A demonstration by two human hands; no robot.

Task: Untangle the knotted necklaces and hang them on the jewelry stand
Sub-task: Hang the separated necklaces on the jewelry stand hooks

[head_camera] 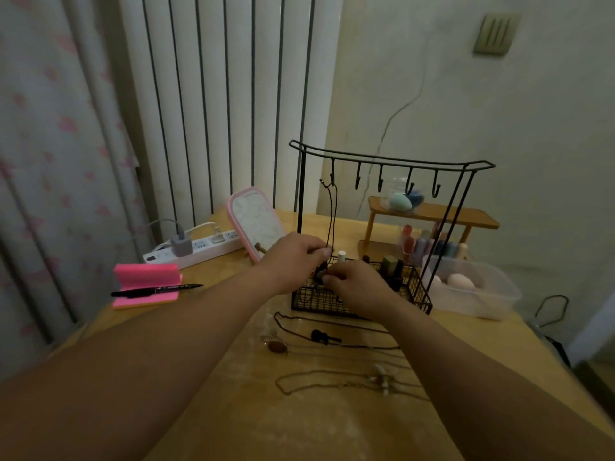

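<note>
A black wire jewelry stand [392,158] with several hooks and a basket base stands mid-table. A black cord necklace [332,211] hangs from its leftmost hook. My left hand [296,252] pinches the cord's lower end. My right hand [356,282] pinches the dark pendant just below it, over the basket's left side. Three more necklaces lie on the table in front: a black cord with a dark pendant [321,336], one with a brown oval stone [277,346], and a thin chain with pale beads [382,380].
A pink-framed mirror [256,221] leans left of the stand, beside a white power strip [196,249]. A pink holder with a black pen [146,287] sits at the left. A wooden shelf [432,214] with bottles and a clear plastic box [476,291] stand at the right.
</note>
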